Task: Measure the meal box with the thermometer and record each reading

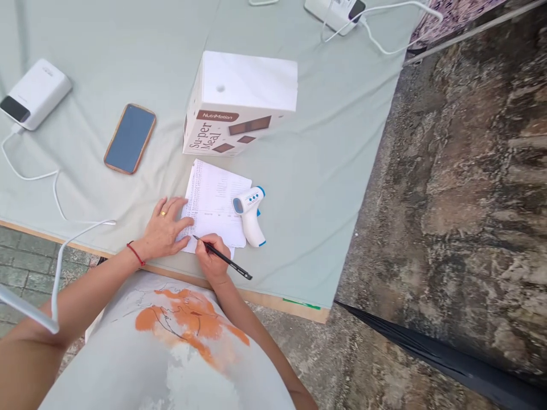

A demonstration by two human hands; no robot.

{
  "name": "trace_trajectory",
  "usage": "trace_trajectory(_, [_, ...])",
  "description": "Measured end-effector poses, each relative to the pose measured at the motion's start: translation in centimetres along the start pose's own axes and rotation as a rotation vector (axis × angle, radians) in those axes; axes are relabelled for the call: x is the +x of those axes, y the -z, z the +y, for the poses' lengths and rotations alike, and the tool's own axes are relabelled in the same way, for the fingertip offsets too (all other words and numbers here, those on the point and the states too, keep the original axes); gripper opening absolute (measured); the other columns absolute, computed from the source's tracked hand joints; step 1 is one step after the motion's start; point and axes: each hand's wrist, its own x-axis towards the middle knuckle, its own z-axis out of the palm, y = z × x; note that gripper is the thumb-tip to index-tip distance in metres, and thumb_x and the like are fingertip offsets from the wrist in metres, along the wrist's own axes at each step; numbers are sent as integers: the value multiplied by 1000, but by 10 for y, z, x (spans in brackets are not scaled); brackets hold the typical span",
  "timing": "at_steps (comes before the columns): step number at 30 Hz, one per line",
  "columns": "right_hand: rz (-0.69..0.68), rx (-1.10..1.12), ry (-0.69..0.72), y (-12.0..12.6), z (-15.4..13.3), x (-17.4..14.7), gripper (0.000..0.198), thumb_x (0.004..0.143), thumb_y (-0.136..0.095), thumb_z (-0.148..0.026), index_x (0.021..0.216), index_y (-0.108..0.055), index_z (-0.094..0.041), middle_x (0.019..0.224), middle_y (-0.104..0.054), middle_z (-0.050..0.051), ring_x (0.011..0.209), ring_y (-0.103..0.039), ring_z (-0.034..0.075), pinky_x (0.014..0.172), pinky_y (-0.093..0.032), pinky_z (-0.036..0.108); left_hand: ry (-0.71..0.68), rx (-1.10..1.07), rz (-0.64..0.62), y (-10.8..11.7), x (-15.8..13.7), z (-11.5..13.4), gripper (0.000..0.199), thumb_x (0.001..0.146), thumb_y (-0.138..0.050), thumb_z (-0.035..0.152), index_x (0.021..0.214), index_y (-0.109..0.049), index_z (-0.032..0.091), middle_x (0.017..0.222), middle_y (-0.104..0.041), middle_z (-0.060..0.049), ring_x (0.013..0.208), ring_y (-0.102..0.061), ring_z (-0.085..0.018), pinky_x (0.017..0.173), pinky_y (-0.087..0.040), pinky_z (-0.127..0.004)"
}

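Observation:
A white spiral notebook [220,196] with small lines of writing lies near the table's front edge, on top of another paper. My left hand [166,228], with a ring and a red string bracelet, rests with spread fingers on the notebook's left margin. In my right hand [211,259] is a black pen [233,266], its tip at the lower left part of the page. A white and blue infrared thermometer [251,219] lies across the notebook's right edge. Just behind the notebook stands a white and brown box [239,102] labelled "Super Meal".
A smartphone [130,138] in a brown case lies left of the box. Farther left is a white power bank [36,94], its cable [57,185] trailing toward my left arm. Another white device [335,14] with a cable is at the back. Rough stone ground [448,199] borders the table's right edge.

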Motion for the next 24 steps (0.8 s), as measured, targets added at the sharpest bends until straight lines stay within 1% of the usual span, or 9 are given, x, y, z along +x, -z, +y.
trace_trajectory(5, [-40,-11,-18,-1,0,1,11,85,-54,-26,76,-58,-22,66,-62,-3,58,-56,13,58,-45,26,-29,36,33,-2,0,-2,32,84,-59,39,110,-65,20,143,-45,-20,137,-39,-38,115,-26,-60])
trace_trajectory(8, [-66,-23,-46,-1,0,1,12,85,-53,-28,76,-59,-23,66,-62,-2,59,-56,14,59,-46,27,-26,38,27,-3,0,-2,33,84,-60,39,111,-64,20,144,-44,-19,138,-39,-37,116,-26,-60])
trace_trajectory(15, [-65,-63,-36,-2,3,2,16,85,-52,-31,71,-57,-23,64,-60,-2,57,-54,14,58,-44,28,6,-27,13,-3,2,-1,31,82,-63,35,110,-64,21,147,-44,-17,138,-39,-38,117,-23,-61])
trace_trajectory(24, [-72,-67,-18,0,3,3,17,85,-52,-31,71,-58,-23,63,-60,-2,56,-54,14,56,-43,27,-12,0,22,-5,1,-3,33,82,-63,37,111,-64,21,146,-44,-18,139,-38,-38,117,-23,-60])
